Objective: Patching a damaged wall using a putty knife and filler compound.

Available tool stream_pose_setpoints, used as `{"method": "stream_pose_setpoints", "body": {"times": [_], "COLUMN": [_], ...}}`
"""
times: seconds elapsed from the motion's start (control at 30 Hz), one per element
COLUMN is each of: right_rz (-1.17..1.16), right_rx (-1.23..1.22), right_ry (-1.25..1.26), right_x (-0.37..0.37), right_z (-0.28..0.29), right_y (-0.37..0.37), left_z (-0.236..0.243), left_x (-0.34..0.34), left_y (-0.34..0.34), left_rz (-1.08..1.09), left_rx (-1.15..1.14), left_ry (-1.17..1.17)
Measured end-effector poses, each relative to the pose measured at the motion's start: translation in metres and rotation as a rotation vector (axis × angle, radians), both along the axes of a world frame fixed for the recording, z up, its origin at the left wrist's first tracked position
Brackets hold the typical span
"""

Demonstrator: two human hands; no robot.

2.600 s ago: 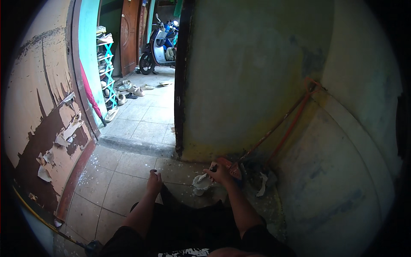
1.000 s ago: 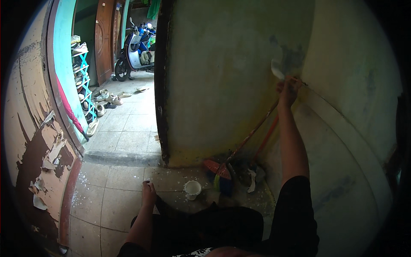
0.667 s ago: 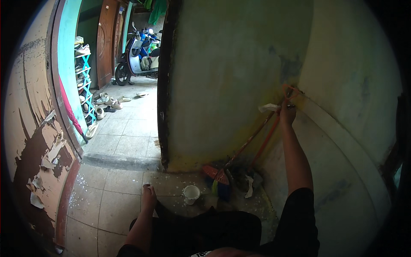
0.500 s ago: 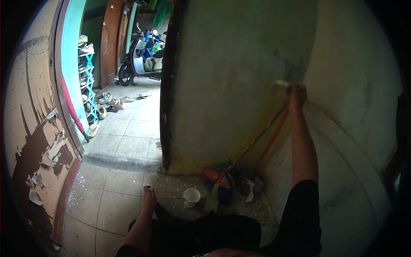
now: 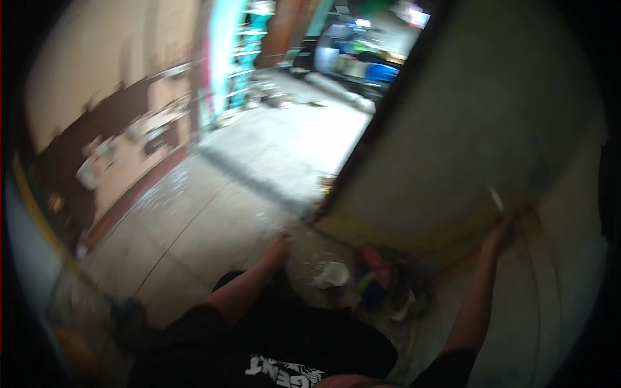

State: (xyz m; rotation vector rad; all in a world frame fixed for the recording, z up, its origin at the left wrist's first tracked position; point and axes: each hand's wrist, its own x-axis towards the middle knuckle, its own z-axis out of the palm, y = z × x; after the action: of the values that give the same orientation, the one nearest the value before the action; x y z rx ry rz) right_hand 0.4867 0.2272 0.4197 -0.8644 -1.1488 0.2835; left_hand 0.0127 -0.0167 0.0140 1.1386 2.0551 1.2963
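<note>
Pointing up-left, scraper (blurred) in right hand

The whole view has swung and tilted: the wall edge now runs on a slant, the picture is smeared with motion, and the tiled floor fills more of the middle than half a second ago. The right hand, which 2.6 seconds ago was down at the floor beside the small white cup, is raised on an outstretched arm against the wall, as in the last second's pictures, though it now sits lower and further right in the frame. The pale scraper sticks up just above its fingers. The left hand now appears higher, left of the cup, fingers on the floor.
</note>
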Motion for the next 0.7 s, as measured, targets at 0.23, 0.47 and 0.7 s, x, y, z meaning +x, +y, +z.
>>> {"method": "stream_pose_setpoints", "body": {"times": [0.23,0.47,0.7], "right_rz": [0.394,0.42,0.788], "right_rx": [-0.153,-0.403,-0.574], "right_ry": [0.559,0.259,0.534], "right_x": [-0.056,-0.092,-0.084], "right_z": [-0.254,-0.377,-0.374], "right_y": [-0.07,-0.076,-0.057], "left_z": [-0.012,-0.01,-0.03], "left_x": [0.011,-0.001,-0.01], "left_y": [0.019,-0.005,0.03], "left_rz": [-0.095,-0.207,-0.224], "left_rx": [0.011,-0.095,-0.067], "left_ry": [0.271,0.396,0.598]}}
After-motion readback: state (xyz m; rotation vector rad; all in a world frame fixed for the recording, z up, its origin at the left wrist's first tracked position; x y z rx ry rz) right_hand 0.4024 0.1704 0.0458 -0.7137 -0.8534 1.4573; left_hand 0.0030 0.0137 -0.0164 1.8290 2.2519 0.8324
